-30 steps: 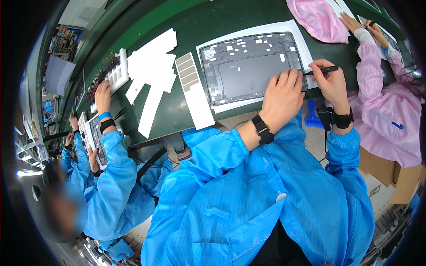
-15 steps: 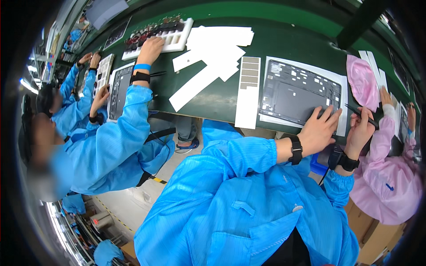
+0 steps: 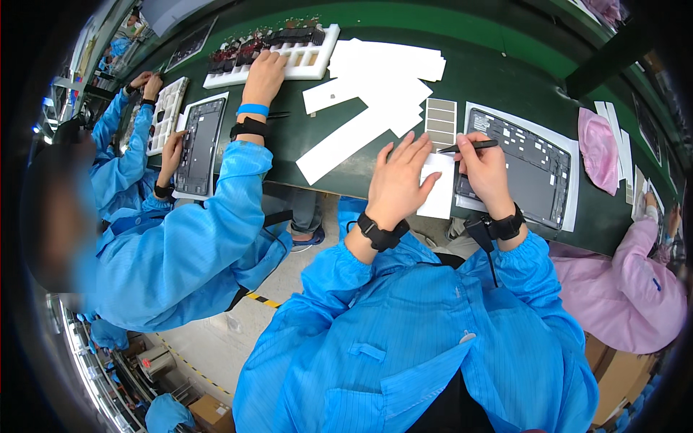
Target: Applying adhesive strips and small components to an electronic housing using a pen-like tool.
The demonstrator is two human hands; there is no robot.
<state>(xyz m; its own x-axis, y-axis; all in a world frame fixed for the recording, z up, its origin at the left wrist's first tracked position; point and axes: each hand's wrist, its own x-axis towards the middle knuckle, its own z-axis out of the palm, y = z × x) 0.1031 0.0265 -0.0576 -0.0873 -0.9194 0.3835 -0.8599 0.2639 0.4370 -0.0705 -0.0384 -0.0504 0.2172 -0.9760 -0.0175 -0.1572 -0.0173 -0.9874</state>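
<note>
My left hand [image 3: 401, 177] lies with its fingers stretched out over the left side of a white backing strip [image 3: 435, 203] with several grey-brown rectangular pads [image 3: 441, 115] at its far end. From the right, my right hand [image 3: 485, 173] grips black tweezers [image 3: 478, 145]. Their tips point left, at the lower pads close to my left fingertips; whether they touch a pad I cannot tell. Just right of the strip, a dark tablet housing [image 3: 530, 182] with small white patches rests on a white sheet [image 3: 572, 209]. My right hand covers part of the housing's left side.
White paper strips [image 3: 361, 137] overlap left of the backing strip. Behind them stands a white foam tray [image 3: 325, 58] of small dark parts, where a co-worker's hand [image 3: 266, 76] reaches in. A pink cloth [image 3: 598, 148] lies right of the housing, near a pink-sleeved co-worker [image 3: 621, 289].
Both hands have moved left from the housing's right edge. My left hand is now at the pad strip, and the tweezers in my right hand have swung from the housing's right side to the pads.
</note>
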